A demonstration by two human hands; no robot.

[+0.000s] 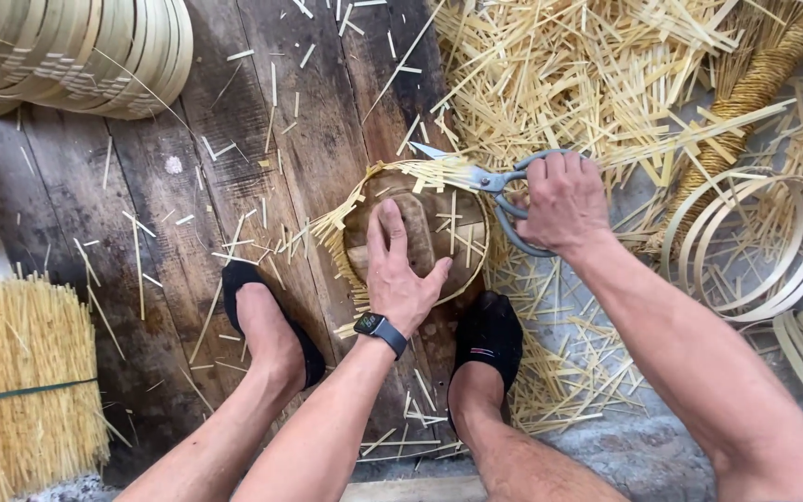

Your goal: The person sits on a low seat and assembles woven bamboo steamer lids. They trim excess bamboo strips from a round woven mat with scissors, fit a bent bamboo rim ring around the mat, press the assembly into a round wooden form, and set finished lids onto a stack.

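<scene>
My left hand (pixel 400 268) presses flat on a small round bamboo basket piece (pixel 466 265) that lies over a wooden block on the floor, with loose strip ends fanning out along its rim. My right hand (pixel 561 200) grips grey metal scissors (pixel 478 173), whose blades point left over the strip ends at the basket's upper edge. A dark watch sits on my left wrist. Both my feet in black socks rest beside the basket, one at its left and one below its right.
A stack of bamboo hoops (pixel 76 51) sits at the top left. A tied bundle of bamboo sticks (pixel 20 372) stands at the left. Cut strips (pixel 597 65) pile up at the top right, with thin bamboo rings (pixel 764 246) and a woven rope-like coil at the right.
</scene>
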